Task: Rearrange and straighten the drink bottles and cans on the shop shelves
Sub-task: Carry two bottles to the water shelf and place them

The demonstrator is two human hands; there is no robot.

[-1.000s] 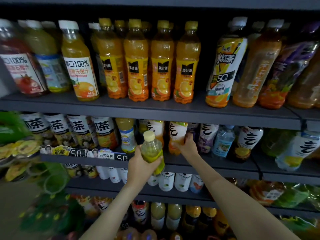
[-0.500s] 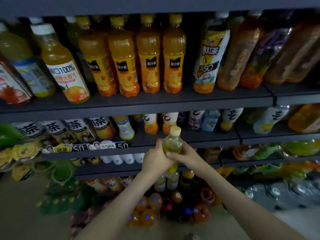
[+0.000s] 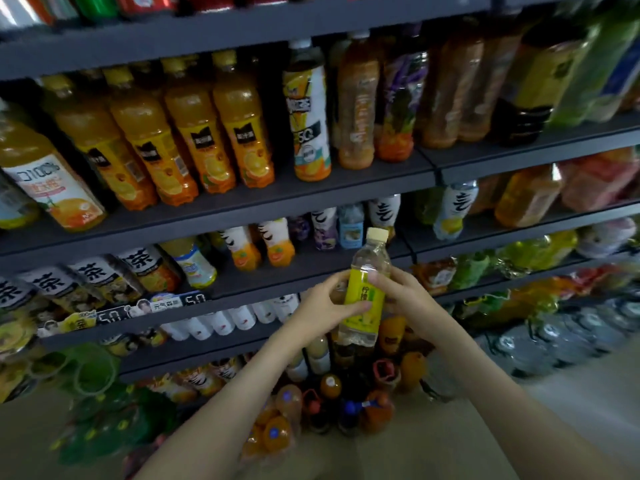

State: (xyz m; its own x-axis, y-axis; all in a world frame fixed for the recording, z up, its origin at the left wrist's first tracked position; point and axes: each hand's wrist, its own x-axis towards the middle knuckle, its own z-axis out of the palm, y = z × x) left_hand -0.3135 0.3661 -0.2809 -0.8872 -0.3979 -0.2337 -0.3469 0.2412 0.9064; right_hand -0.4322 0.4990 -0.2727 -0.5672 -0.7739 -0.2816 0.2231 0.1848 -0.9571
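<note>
A clear bottle with a yellow label and a pale cap (image 3: pixel 364 292) is upright in front of the shelves, away from any shelf board. My left hand (image 3: pixel 323 308) grips its left side, thumb across the label. My right hand (image 3: pixel 401 296) grips its right side with curled fingers. Behind the bottle, the second shelf (image 3: pixel 311 268) has white-labelled bottles with orange bottoms (image 3: pixel 278 242) and an open gap in front. Orange juice bottles (image 3: pixel 242 133) line the shelf above.
Tea bottles with black characters (image 3: pixel 100 278) fill the left of the second shelf behind price tags (image 3: pixel 152 304). White bottles (image 3: pixel 242 317) stand one shelf lower. Mixed bottles (image 3: pixel 329 403) crowd the floor level. Plastic-wrapped packs (image 3: pixel 519 261) lie at right.
My right hand left the shelf and joined the left on the bottle. The bottle came away from the shelf, rightward, its yellow label now facing me. The view swung left and up.
</note>
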